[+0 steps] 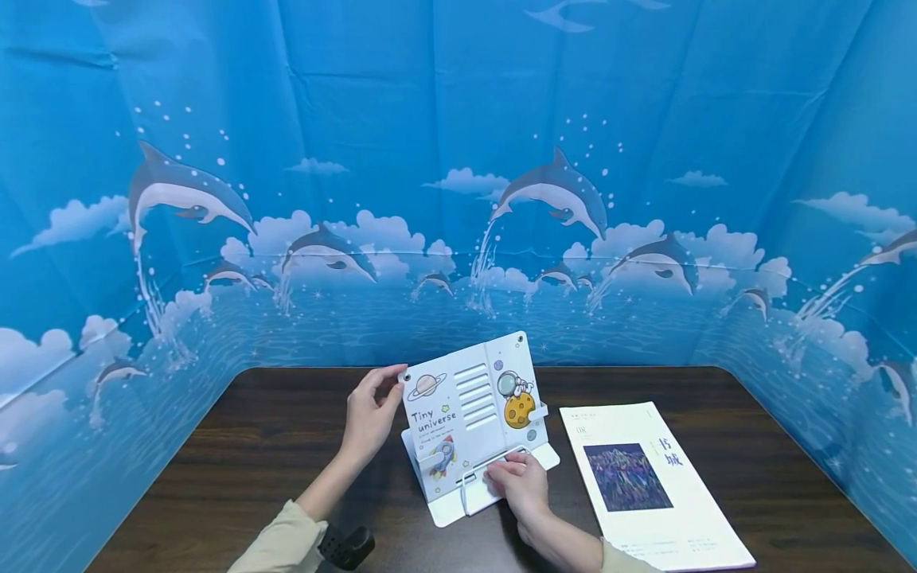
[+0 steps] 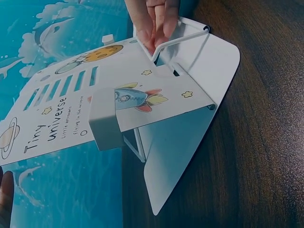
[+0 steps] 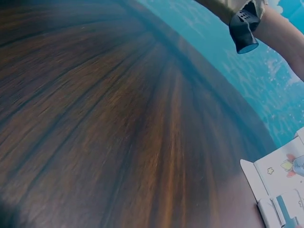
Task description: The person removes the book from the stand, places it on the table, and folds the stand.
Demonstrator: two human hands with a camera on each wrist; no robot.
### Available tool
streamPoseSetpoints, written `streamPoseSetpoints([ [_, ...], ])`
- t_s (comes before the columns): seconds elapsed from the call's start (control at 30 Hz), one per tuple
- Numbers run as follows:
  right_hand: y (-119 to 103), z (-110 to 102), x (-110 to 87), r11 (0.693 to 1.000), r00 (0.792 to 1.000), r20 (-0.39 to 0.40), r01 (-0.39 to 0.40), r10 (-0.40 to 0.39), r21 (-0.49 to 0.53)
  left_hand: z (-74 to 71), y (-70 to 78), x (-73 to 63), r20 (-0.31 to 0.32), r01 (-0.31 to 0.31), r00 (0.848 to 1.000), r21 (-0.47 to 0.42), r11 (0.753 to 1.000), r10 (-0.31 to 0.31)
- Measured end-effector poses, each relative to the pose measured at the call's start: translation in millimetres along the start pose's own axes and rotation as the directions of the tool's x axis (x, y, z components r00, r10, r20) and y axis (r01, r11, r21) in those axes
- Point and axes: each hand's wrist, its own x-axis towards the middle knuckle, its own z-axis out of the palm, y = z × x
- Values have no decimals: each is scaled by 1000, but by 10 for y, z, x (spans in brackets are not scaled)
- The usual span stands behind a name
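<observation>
A white book stand with a planet, an astronaut, a rocket and the words "Tiny universe" stands tilted back on the table. My left hand holds its upper left corner, fingers at the top edge and thumb beside it. At the bottom ledge, my right hand has its fingers on the white wire page holder, pinching it near its bend in the left wrist view. Behind the panel in that view, a wire prop runs down to the white base plate.
To the right of the stand lies a white book with a dark picture on its cover. The dark wooden table is backed by a blue dolphin curtain. A black wrist camera sits on the left wrist.
</observation>
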Motion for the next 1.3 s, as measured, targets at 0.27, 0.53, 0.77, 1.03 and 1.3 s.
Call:
streamPoseSetpoints([
  [0.27, 15, 94, -3, 997, 999, -42, -10, 14, 78, 3, -26, -6, 5, -6, 1000, -21, 1000, 6],
  [0.53, 38, 96, 13, 998, 999, -48, -11, 14, 66, 6, -31, -17, 2, -14, 1000, -23, 1000, 14],
  [0.77, 5, 63, 29, 998, 1000, -20, -20, 22, 67, -7, 2, -35, 5, 1, 1000, -12, 1000, -1],
  [1.03, -54, -45, 81, 998, 997, 64, -38, 34, 54, -21, -19, -102, 3, 11, 1000, -13, 1000, -11],
  [1.3, -69, -109, 145, 999, 993, 116, -34, 32, 22, 12, -250, -179, -1, -16, 1000, -67, 998, 16],
])
